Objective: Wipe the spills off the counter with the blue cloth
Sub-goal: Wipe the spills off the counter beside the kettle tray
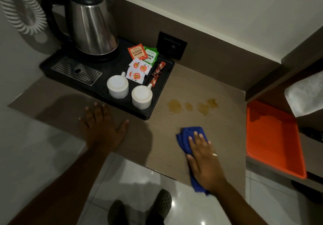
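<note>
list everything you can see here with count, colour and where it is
kettle: 1, steel with black lid and handle, back left of black tray
black tray: 1, on counter, left
drip grate: 1, metal, tray front left
cups: 2, white, upside down, tray front
sachets: several, orange, green, white, red, on tray behind cups
spills: a few brown patches, counter right of tray
counter: 1, grey-brown
blue cloth: 1, on counter under right hand
orange tray: 1, lower shelf, right
coiled cord: 1, white, upper left
wall socket: 1, black
left hand: flat on counter
right hand: pressing cloth
</note>
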### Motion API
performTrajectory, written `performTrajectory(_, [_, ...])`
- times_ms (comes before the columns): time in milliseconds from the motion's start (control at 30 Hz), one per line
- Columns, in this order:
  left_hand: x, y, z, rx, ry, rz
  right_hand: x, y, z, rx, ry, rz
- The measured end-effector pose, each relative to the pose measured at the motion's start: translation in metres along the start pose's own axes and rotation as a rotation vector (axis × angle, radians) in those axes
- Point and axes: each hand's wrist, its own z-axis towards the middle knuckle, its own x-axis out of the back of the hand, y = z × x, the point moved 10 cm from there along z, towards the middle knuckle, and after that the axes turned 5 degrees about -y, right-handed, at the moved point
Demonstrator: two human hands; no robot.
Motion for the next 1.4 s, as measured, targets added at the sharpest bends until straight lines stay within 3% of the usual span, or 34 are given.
performTrajectory(100, [-0.001, -0.001, 0.001, -0.003, 0.001, -0.005, 0.02, 0.072, -0.015, -0.155, 0.057, 0.001])
performTrajectory(200, [-0.002, -0.001, 0.002, -0.004, 0.007, -0.007, 0.038, 0.127, 0.009, -0.501, 0.136, 0.032])
performTrajectory(300, [-0.004, 0.0, 0.003, -0.002, 0.006, -0.008, 0.047, 0.129, 0.047, -0.851, 0.16, 0.13])
performTrajectory(333, [-0.003, 0.001, 0.003, -0.004, 0.014, -0.01, 0.046, 0.114, 0.062, -0.837, 0.151, 0.134])
performTrajectory(467, [-0.001, 0.002, 0.002, -0.007, 0.027, -0.002, 0.028, 0.036, 0.072, -0.197, 0.068, -0.01])
performTrajectory(533, [0.001, 0.002, 0.001, -0.002, 0.022, -0.007, 0.022, 0.048, 0.039, -0.055, 0.007, -0.016])
performTrajectory(633, [0.002, 0.001, 0.001, 0.005, 0.01, -0.013, 0.042, 0.106, 0.021, -0.197, 0.057, 0.021])
performTrajectory(733, [0.002, 0.001, 0.002, 0.023, 0.009, -0.016, 0.059, 0.142, 0.051, -0.528, 0.112, 0.067])
performTrajectory(833, [0.001, 0.001, 0.003, 0.036, 0.004, -0.018, 0.066, 0.136, 0.087, -0.794, 0.154, 0.135])
performTrajectory(900, [0.0, 0.001, 0.004, 0.041, -0.006, -0.001, 0.063, 0.106, 0.111, -0.681, 0.147, 0.125])
performTrajectory(1000, [0.0, 0.0, 0.006, 0.049, -0.019, 0.016, 0.046, 0.055, 0.109, -0.244, 0.081, 0.033])
performTrajectory(1100, [0.001, -0.001, 0.007, 0.041, -0.008, 0.009, 0.044, 0.079, 0.067, -0.067, 0.04, 0.01])
performTrajectory(1167, [0.0, -0.002, 0.008, 0.031, -0.009, 0.018, 0.057, 0.129, 0.057, -0.195, 0.09, 0.037])
performTrajectory(1267, [-0.003, -0.002, 0.01, 0.029, -0.009, 0.02, 0.072, 0.179, 0.079, -0.586, 0.152, 0.029])
performTrajectory(1333, [-0.003, -0.002, 0.01, 0.036, -0.001, 0.026, 0.078, 0.174, 0.098, -0.842, 0.206, 0.102])
performTrajectory(1400, [-0.003, -0.002, 0.01, 0.042, -0.002, 0.04, 0.074, 0.15, 0.123, -0.928, 0.192, 0.183])
